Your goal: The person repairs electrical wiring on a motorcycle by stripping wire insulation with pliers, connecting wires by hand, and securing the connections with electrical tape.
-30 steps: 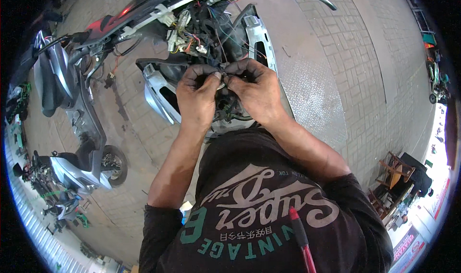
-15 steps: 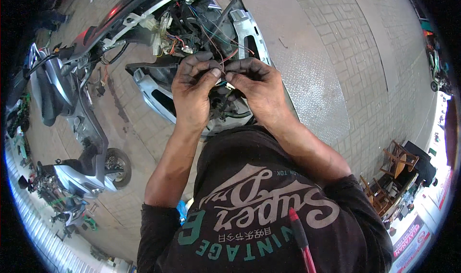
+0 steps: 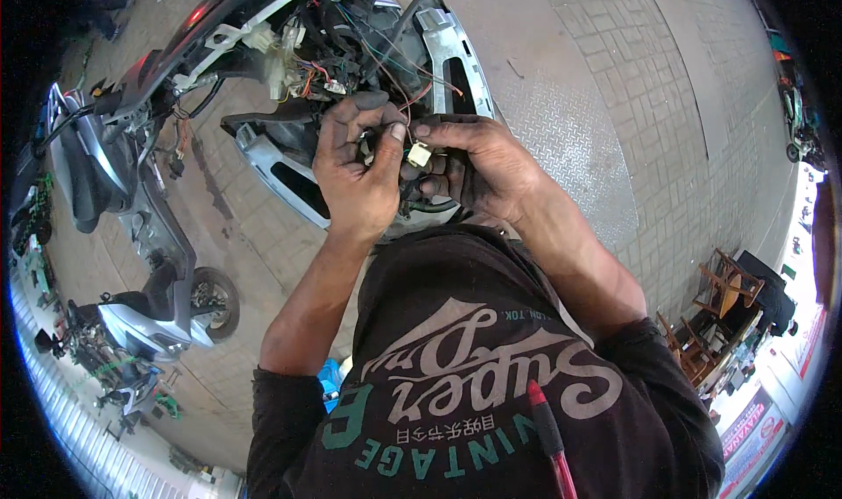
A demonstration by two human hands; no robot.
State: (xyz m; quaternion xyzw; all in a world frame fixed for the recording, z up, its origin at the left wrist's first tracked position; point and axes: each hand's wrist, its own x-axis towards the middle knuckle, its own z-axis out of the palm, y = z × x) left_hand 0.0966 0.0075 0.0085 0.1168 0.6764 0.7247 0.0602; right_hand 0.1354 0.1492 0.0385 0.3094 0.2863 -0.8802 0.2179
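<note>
My left hand (image 3: 361, 170) is closed, its thumb and forefinger pinching a thin brown wire (image 3: 406, 106). My right hand (image 3: 493, 167) is turned partly sideways, with fingers curled around a small cream plug connector (image 3: 419, 154). One fingertip of it lies close to the wire by the left thumb; whether it touches the wire I cannot tell. Both hands work just above the opened front of a motor scooter, between its silver-grey body panels (image 3: 274, 173). The wire's lower end is hidden among the fingers.
A bundle of coloured wires and connectors (image 3: 320, 82) hangs from the scooter's bare front. Left stands another grey scooter (image 3: 158, 223). A metal tread plate (image 3: 570, 157) lies on the paved floor at right, with wooden chairs (image 3: 724, 288) farther off.
My right hand has rolled over and spread its lower fingers, so the cream connector now shows plainly. My left hand has hardly moved and keeps its pinch.
</note>
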